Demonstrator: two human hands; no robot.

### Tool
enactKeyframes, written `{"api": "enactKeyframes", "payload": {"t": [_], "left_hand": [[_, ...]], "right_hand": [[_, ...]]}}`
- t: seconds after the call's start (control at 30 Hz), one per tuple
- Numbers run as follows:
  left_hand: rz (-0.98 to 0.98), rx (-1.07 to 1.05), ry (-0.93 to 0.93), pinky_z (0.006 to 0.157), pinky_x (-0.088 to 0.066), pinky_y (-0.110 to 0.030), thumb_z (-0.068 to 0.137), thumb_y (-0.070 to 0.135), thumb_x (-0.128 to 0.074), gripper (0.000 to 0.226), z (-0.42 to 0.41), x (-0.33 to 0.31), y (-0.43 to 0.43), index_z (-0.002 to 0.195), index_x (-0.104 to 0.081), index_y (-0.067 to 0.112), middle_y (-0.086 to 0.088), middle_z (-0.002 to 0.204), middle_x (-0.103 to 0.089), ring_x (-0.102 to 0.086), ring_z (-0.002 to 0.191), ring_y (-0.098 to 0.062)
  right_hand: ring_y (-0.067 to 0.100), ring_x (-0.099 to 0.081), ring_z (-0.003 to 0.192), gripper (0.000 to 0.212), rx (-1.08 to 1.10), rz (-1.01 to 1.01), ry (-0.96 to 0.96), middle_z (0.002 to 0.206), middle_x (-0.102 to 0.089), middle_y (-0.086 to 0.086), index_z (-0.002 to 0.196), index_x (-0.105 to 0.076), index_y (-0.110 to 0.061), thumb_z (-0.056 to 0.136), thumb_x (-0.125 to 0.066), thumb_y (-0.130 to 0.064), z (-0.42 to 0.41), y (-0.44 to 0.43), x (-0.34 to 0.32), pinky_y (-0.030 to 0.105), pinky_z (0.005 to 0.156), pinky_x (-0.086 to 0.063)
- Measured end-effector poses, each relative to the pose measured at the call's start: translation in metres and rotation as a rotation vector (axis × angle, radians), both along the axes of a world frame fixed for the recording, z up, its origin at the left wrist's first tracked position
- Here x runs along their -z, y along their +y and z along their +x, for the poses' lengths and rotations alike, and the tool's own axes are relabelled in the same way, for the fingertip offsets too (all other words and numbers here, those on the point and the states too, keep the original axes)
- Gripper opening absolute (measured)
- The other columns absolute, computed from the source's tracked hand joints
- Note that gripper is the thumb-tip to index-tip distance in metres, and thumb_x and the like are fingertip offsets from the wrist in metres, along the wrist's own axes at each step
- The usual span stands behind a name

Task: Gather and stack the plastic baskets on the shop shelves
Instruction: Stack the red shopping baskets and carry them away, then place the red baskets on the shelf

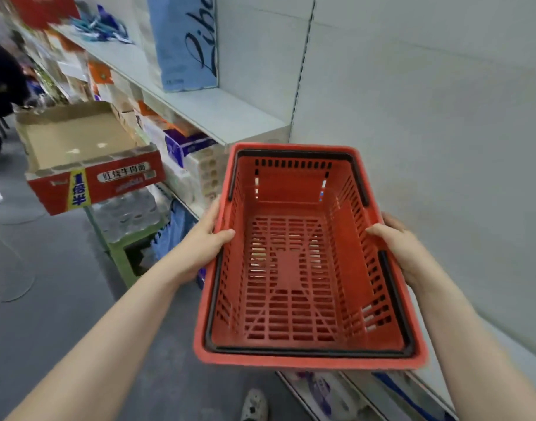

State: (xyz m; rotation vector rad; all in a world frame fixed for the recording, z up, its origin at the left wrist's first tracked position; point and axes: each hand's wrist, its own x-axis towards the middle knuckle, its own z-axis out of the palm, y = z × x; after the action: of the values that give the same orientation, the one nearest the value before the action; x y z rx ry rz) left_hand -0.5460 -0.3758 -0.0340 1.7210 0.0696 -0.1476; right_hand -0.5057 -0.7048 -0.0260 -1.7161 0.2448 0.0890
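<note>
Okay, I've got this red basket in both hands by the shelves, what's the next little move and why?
Probably carry the red basket forward and set it on the bare stretch of the white shelf just ahead. Your left hand and right hand grip its long rims, it is empty with its handles folded flat, and no other basket is in view to nest it into.

Both arms outstretched, left hand (204, 243) and right hand (395, 243) clamped — thumbs inward
</note>
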Motion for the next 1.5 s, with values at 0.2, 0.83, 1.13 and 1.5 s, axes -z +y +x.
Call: {"api": "enactKeyframes", "payload": {"t": [0.2,0.83,1.13,1.5], "left_hand": [[0.008,0.085,-0.003,0.064,-0.060,-0.030,0.097,0.007,-0.048,0.071,0.084,-0.008,-0.025,0.141,-0.023,0.056,0.000,0.108,-0.071,-0.074,0.084,-0.017],[0.651,0.250,-0.524,0.119,-0.023,-0.048,0.090,0.068,-0.033,0.074,0.200,0.022,0.022,0.154,-0.011,0.038,-0.004,0.162,-0.016,-0.014,0.150,-0.022],[0.913,0.573,-0.970,0.109,-0.036,-0.048,0.084,0.075,-0.033,0.070,0.242,0.006,0.043,0.104,-0.067,0.017,-0.006,0.107,-0.061,-0.053,0.115,-0.029],[0.988,0.492,-1.184,0.088,-0.038,-0.045,0.088,0.028,-0.063,0.034,0.241,0.028,-0.007,0.122,-0.059,0.026,-0.008,0.101,-0.062,-0.058,0.088,-0.034]], "right_hand": [[0.023,-0.069,0.055,0.028,-0.057,-0.094,0.092,0.084,-0.071,0.019,0.115,-0.062,-0.013,0.093,-0.046,-0.003,0.100,-0.030,-0.014,0.031,0.047,-0.055],[0.026,-0.055,0.126,0.052,-0.048,-0.991,-0.263,0.138,-0.060,0.005,0.141,-0.048,-0.020,0.095,-0.052,-0.043,0.057,0.111,-0.056,0.037,0.105,-0.042],[0.031,-0.063,0.109,0.050,-0.185,-1.184,0.044,0.119,-0.069,-0.001,0.129,-0.047,-0.040,0.082,-0.065,-0.042,-0.002,0.190,-0.041,0.039,0.086,-0.050],[0.030,-0.063,0.102,0.042,0.185,-1.521,0.061,0.114,-0.065,0.004,0.129,-0.051,-0.025,0.090,-0.059,-0.040,0.020,0.099,0.000,0.040,0.081,-0.046]]}}
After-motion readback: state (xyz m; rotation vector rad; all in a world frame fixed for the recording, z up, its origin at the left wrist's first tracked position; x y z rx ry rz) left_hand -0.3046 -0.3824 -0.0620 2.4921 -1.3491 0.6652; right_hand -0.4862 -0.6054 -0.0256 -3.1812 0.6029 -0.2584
